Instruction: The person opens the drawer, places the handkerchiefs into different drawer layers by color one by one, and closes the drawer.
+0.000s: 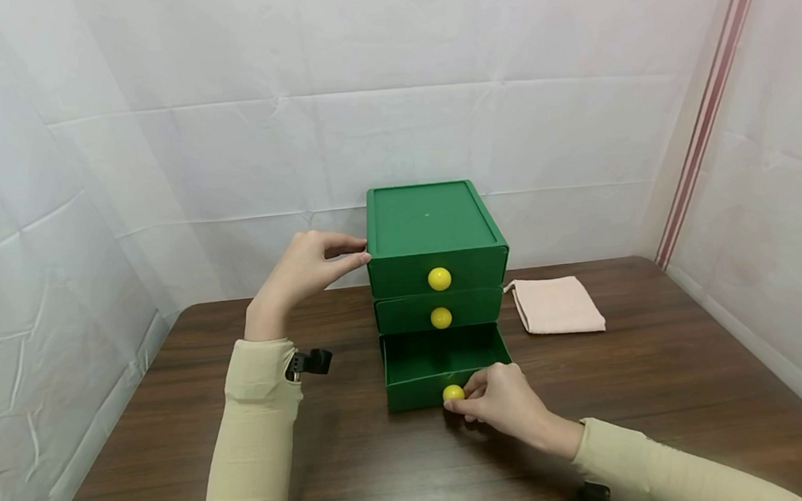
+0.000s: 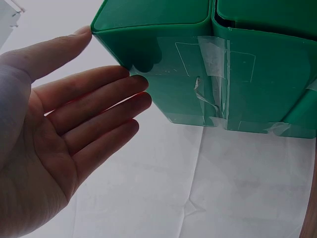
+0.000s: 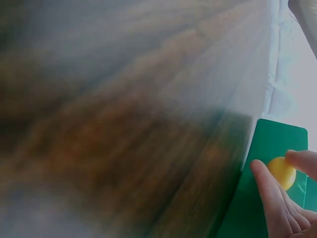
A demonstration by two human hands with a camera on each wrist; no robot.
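Note:
A green three-drawer cabinet (image 1: 430, 225) stands at the middle of the table. Its bottom drawer (image 1: 418, 389) is pulled out and looks empty inside. My right hand (image 1: 462, 399) pinches that drawer's yellow knob (image 1: 453, 392) between thumb and fingers. The blurred right wrist view shows the knob (image 3: 281, 171) between my fingertips (image 3: 262, 183). My left hand (image 1: 358, 255) rests against the cabinet's upper left corner. In the left wrist view this hand (image 2: 99, 84) has straight fingers lying on the cabinet's side wall (image 2: 223, 74), with the thumb at the top edge.
The top drawer's knob (image 1: 439, 279) and middle drawer's knob (image 1: 441, 317) sit on drawers that are pushed in. A pink cloth pouch (image 1: 558, 305) lies right of the cabinet on the dark wooden table (image 1: 662, 387). White sheeting walls surround the table.

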